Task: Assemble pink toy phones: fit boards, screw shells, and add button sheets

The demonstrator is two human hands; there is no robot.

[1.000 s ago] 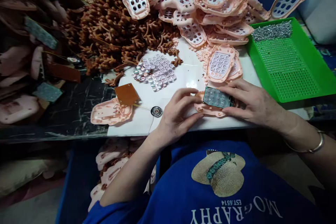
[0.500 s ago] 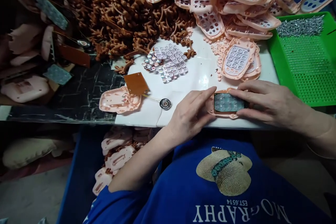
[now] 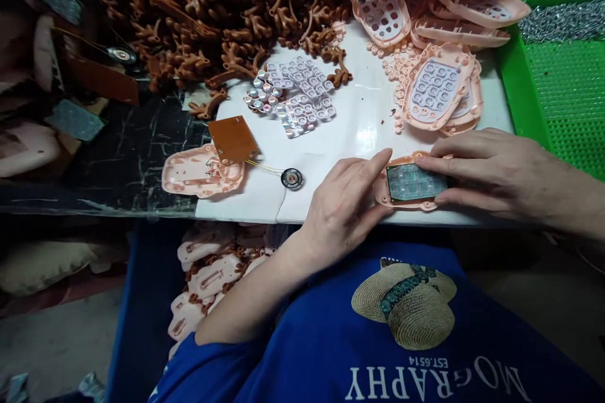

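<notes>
Both hands are working at the near edge of the white tabletop (image 3: 350, 129). The left hand (image 3: 347, 201) is cupping the left end of the pale pink plastic shell (image 3: 410, 205) with its index finger lying along the top edge, probably bracing it against sliding. The right hand (image 3: 501, 173) is pinching the right end of the green rectangular circuit board (image 3: 416, 182), finger above and thumb below. The board is sitting flat inside that shell, and I'd say the two-sided grip is holding it square.

Just left, a small round black speaker (image 3: 292, 179) is trailing thin wires to an orange-brown flat board (image 3: 233, 138), which is resting on a second pink shell (image 3: 189, 176), parked within reach.

Further out I'm seeing:
- silvery keypad sheets (image 3: 293, 97)
- a green plastic tray (image 3: 517, 85) corralling metal screws (image 3: 562, 20) on the right
- a heap of brown rubber parts (image 3: 212, 6) at the back
</notes>
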